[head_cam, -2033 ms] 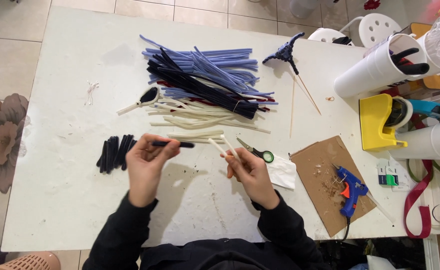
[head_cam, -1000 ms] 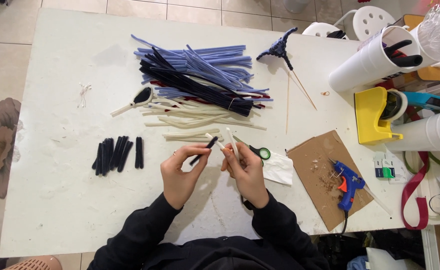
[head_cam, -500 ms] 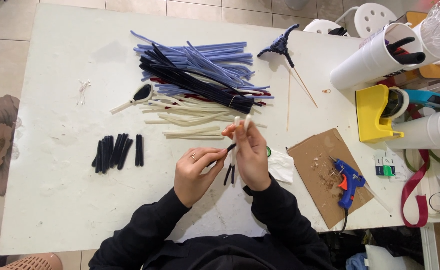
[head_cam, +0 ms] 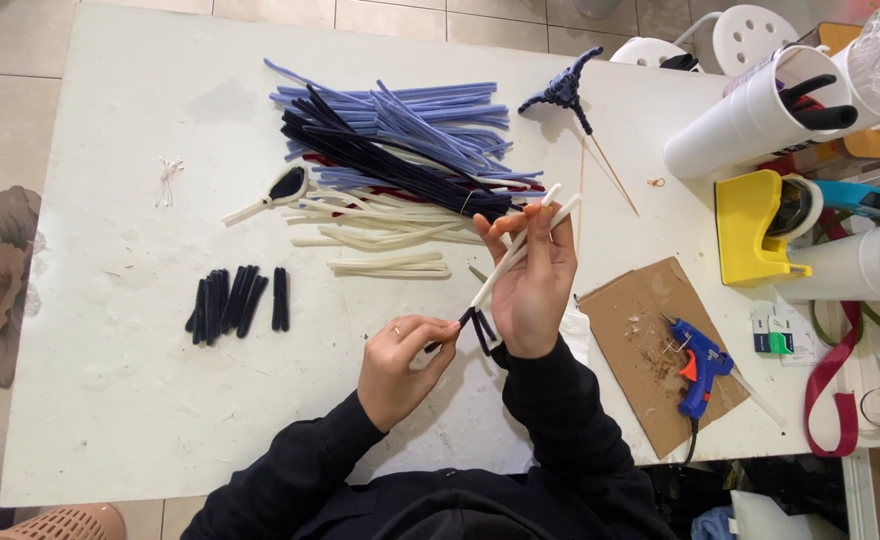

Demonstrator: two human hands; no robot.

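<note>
Two hands work above the white bench (head_cam: 110, 400). The right hand (head_cam: 532, 280) is raised with the palm turned up and its fingers closed around a few cream stems (head_cam: 520, 250), which stand out past the fingertips toward the big pile of blue, black and cream stems (head_cam: 400, 150). The left hand (head_cam: 400, 365) is just beside it, its fingertips pinched together on a short black piece (head_cam: 475, 325) at the lower end of the cream stems. On the left of the bench lies a row of cut black pieces (head_cam: 235, 300), well apart from the hands. A blue glue gun (head_cam: 695, 365) rests on a cardboard sheet (head_cam: 650, 340) near the right elbow.

I judge that the black piece could slip out, because only the fingertips hold it. The cream stems could also fan apart if the right hand loosens. The right sleeve is close to the glue gun and could knock it.
</note>
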